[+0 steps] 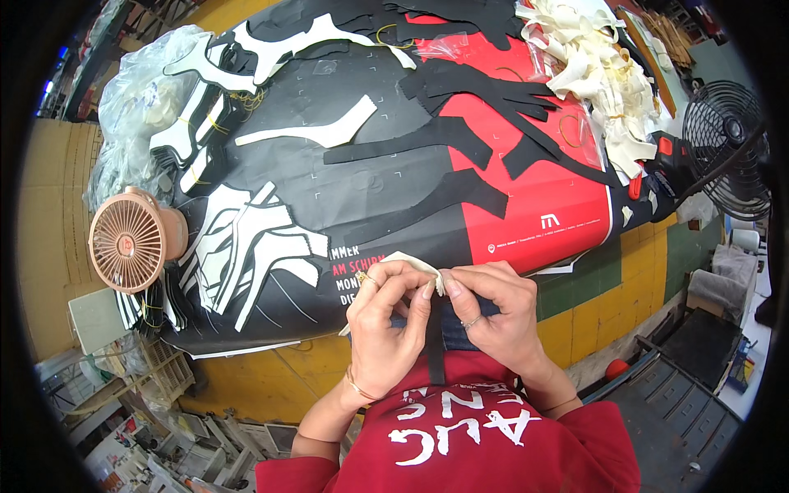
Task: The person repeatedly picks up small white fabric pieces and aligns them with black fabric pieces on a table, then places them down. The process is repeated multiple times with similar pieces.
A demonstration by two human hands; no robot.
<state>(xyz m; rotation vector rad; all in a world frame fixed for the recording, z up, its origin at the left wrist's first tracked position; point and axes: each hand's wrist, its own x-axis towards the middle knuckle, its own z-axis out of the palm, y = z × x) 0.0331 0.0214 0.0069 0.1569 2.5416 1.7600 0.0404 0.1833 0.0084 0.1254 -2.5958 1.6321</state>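
Observation:
Close to my body, over the table's near edge, both hands meet. My left hand (382, 329) pinches a cut fabric piece (416, 263), cream on the side that shows, between thumb and fingers. From the other side my right hand (497, 308) pinches the same piece at its edge, thumb against forefinger. A black strip (436, 353) hangs below the pinch over my red shirt; it looks like the dark side of the piece, but the fingers hide the join. Left of my hands lies a pile of white cut pieces with black edges (246, 246).
A pink fan (127, 240) stands at the left. Black cut pieces (444, 193) and a single white one (312, 127) lie on the black and red sheet (526, 230). Cream scraps (604, 82) heap at the far right, near a black fan (723, 135). Plastic bags (144, 99) sit far left.

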